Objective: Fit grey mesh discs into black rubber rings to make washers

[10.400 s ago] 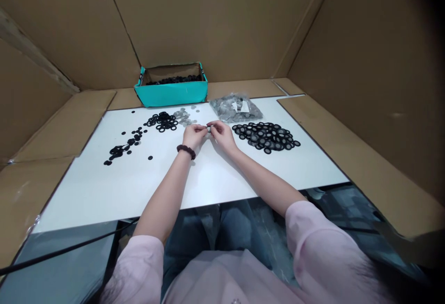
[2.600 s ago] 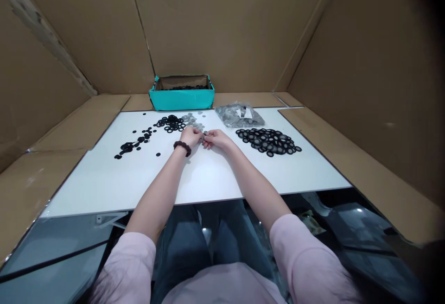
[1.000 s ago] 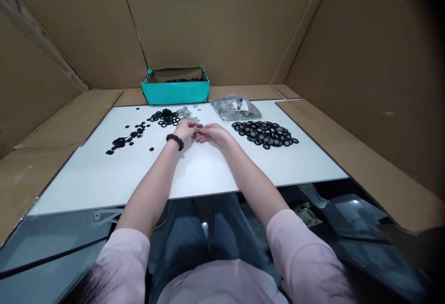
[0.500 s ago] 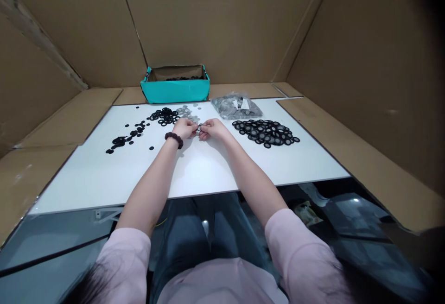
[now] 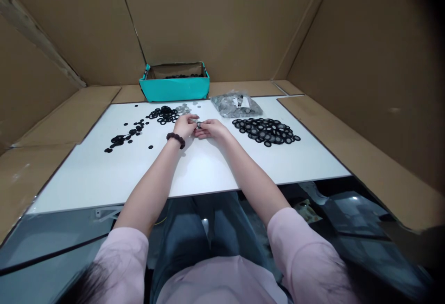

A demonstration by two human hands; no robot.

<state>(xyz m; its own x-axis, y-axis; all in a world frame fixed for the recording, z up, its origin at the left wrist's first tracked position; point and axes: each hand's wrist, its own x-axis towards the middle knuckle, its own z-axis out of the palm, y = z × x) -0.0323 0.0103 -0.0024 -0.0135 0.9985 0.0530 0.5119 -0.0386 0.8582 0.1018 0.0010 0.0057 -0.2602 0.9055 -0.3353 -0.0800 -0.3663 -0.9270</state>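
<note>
Close together over the middle of the white table [image 5: 201, 169], my two hands meet at a small black ring [image 5: 199, 125] with a paler centre. My right hand [image 5: 213, 129] pinches the ring between thumb and fingers, the other fingers curled beneath. My left hand [image 5: 185, 125], a dark bracelet [image 5: 176, 140] at its wrist, has its fingertips closed at the ring's upper left; what they hold is too small to make out. Behind my left hand lie a pile of black rings [image 5: 164, 115] and scattered grey discs [image 5: 183, 109]. Right of my right hand is a heap of black rings with grey centres [image 5: 266, 131].
A teal-fronted box [image 5: 174, 90] with black pieces inside stands at the back. Beside it lies a clear bag of grey discs [image 5: 236, 104]. Small black discs [image 5: 120, 140] are strewn at left. Cardboard walls [image 5: 222, 21] enclose the table's back and sides.
My left fingers have lifted slightly at the ring, and my right hand has shifted a little left, its lower fingers now tucked underneath. The piles look the same.
</note>
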